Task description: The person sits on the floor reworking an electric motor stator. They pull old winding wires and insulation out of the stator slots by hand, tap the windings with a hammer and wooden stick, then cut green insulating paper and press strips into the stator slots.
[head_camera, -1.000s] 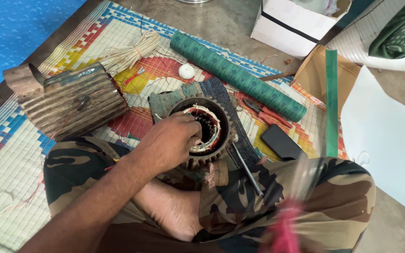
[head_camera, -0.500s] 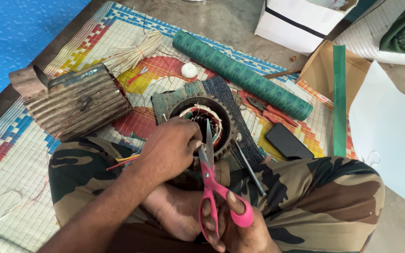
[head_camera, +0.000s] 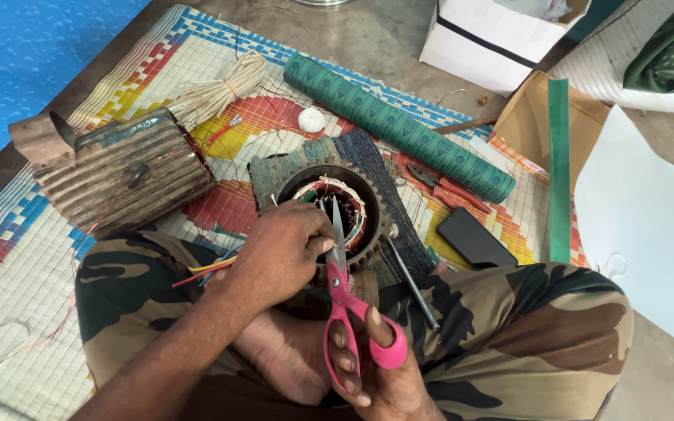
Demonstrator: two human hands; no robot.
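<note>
Right hand (head_camera: 380, 374): nearest item, low centre; fingers and thumb threaded through the loops of the pink-handled scissors (head_camera: 345, 312) and closed on them. The blades point away from the person, nearly shut, tips over the motor stator.

Left hand (head_camera: 278, 253): just left of the scissor blades, fingers curled narrow, fingertips pinching at the near rim of the stator; what they pinch is too small to tell.

Camouflage trousers (head_camera: 509, 327): crossed legs, near, spreading left and right.

Motor stator (head_camera: 335, 210): round dark ring with toothed edge and copper windings inside, centre, resting on a dark cloth just beyond the legs.

Metal rod (head_camera: 411, 277): lying just right of the stator, angled toward the right knee.

Black phone (head_camera: 473, 238): right of the rod, flat on the woven mat (head_camera: 9, 265).

Ribbed wooden block (head_camera: 122, 171): left, mid-distance, on the mat.

Red-handled pliers (head_camera: 446, 185): right of the stator, farther out.

Green roll (head_camera: 395, 125): long, lying diagonally beyond the stator.

Straw bundle (head_camera: 216, 92): far left.

White box (head_camera: 493, 39): far right.
</note>
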